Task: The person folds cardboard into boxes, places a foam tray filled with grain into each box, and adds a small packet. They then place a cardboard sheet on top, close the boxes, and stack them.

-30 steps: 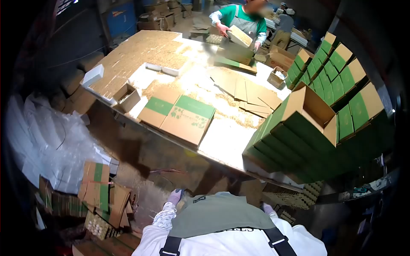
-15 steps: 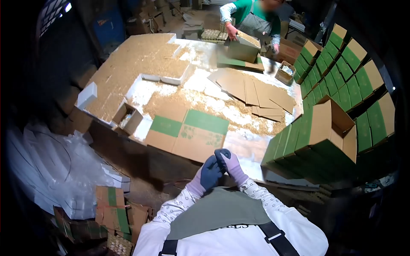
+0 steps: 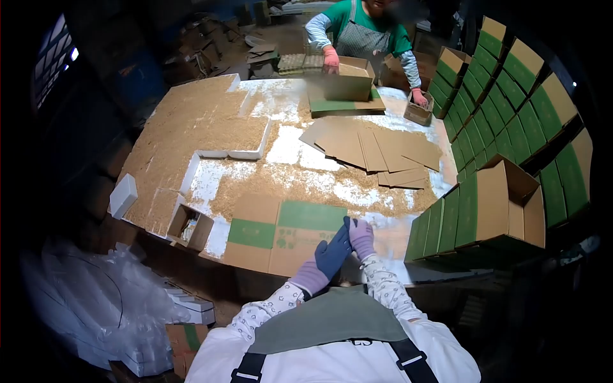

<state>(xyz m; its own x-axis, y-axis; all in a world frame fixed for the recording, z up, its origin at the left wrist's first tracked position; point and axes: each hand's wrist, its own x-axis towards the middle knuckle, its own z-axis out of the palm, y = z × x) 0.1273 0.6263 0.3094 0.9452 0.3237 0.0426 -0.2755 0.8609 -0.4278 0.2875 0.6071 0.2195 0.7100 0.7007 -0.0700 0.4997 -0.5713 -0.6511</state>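
I wear knit gloves with dark blue coating and lavender cuffs. My left hand [image 3: 332, 255] has its fingers stretched out, pointing up and right. My right hand [image 3: 361, 237] is against its fingertips, its fingers curled on the left glove; part of the grip is hidden. Both are in front of my grey apron, by the table's near edge. Just beyond lies a flattened brown carton with green bands [image 3: 287, 239]. To the right stands an unlidded green and brown carton [image 3: 488, 207], at the end of a row of similar ones.
Rice-husk-like loose material [image 3: 198, 121] covers much of the table, edged by white foam pieces [image 3: 249, 155]. Cardboard sheets [image 3: 373, 147] lie fanned out. Stacked green cartons [image 3: 511, 115] rise at right. Across the table, a co-worker [image 3: 364, 38] handles cartons. Clear plastic wrap [image 3: 96, 287] lies lower left.
My left fingers have straightened, and both hands have shifted slightly right. The co-worker has set the carton down and reaches one hand into the small box. My view has tilted a little.
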